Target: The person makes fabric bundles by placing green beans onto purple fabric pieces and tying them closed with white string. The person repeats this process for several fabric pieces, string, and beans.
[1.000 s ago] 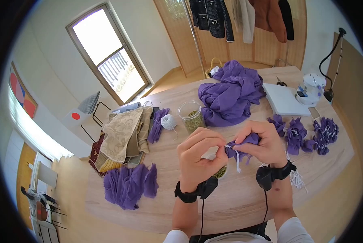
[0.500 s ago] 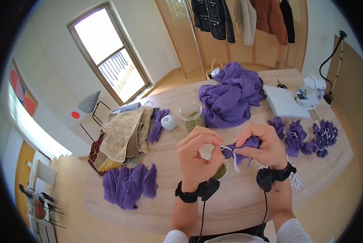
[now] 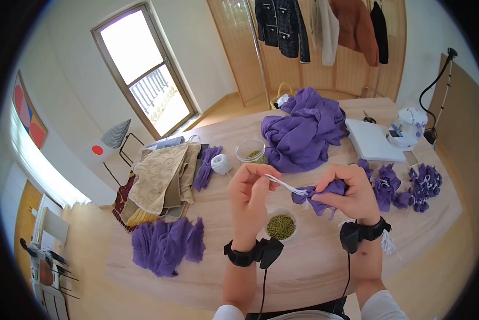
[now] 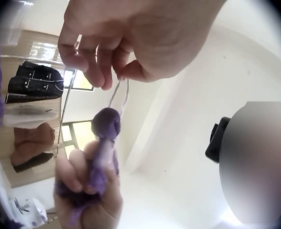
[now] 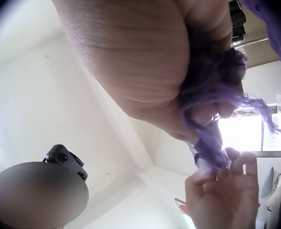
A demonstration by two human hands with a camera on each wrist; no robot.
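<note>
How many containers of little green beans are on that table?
2. One jar stands beside the big purple cloth pile; a round tub sits nearer, between the left hand and right hand.

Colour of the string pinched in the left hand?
White; the string shows best in the head view, stretched between the left hand and the purple cloth.

Door: blown-out white daylight
Curtain: bright glare
Tabletop: evenly lit, faint shadows
Head view: clear centre, bowed lines, black corners
Wrist views: softer, one oval blurred out
Right-wrist window: hazy glare
</note>
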